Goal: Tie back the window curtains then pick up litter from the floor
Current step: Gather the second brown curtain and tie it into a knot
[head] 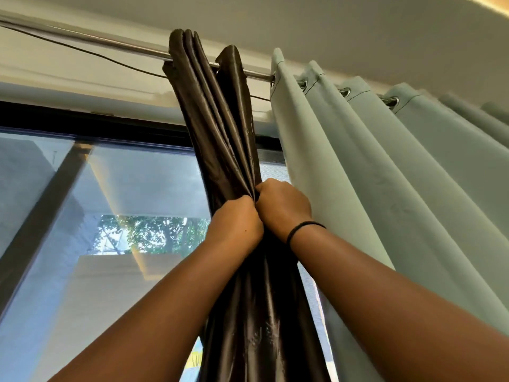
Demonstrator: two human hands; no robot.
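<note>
A dark brown satin curtain (217, 119) hangs bunched into a narrow column from a metal rod (110, 44) near the ceiling. Both my arms reach up to it. My left hand (237, 220) grips the gathered folds from the left, fingers curled into the cloth. My right hand (283, 205) grips the same bunch from the right, just above and touching the left hand; a black band circles its wrist. A pale green eyelet curtain (371, 166) hangs on the same rod to the right, spread in wide pleats.
The window (124, 194) with a dark frame fills the left side, showing a building and trees outside. A thin black cable (82, 51) sags below the rod. The ceiling is close above. The floor is out of view.
</note>
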